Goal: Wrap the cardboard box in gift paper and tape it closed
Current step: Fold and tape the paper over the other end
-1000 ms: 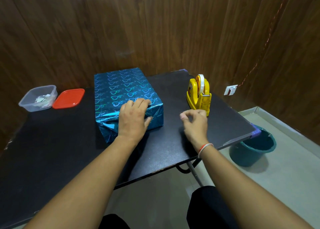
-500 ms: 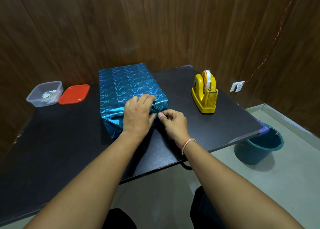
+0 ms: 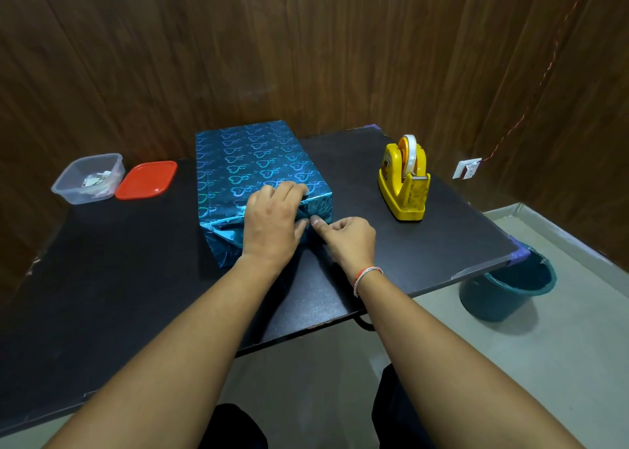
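Note:
The box (image 3: 252, 156), covered in shiny blue heart-print gift paper, lies lengthwise on the black table (image 3: 119, 278). My left hand (image 3: 272, 220) covers its near end: fingers bent over the top edge, thumb on the folded paper of the front face. My right hand (image 3: 347, 241) is just right of it, fingers curled, thumb and forefinger pinched at the fold beside my left thumb. Any clear tape between them is too faint to see. A yellow tape dispenser (image 3: 405, 183) stands to the right of the box.
A clear plastic container (image 3: 88, 178) with scraps and its red lid (image 3: 146, 179) sit at the table's far left. A teal bucket (image 3: 507, 292) stands on the floor under the right corner. Wooden wall panels rise close behind the table.
My right hand left the dispenser's cutter, pinched, and came left to the box's near end beside my left thumb. My left hand stayed on the fold.

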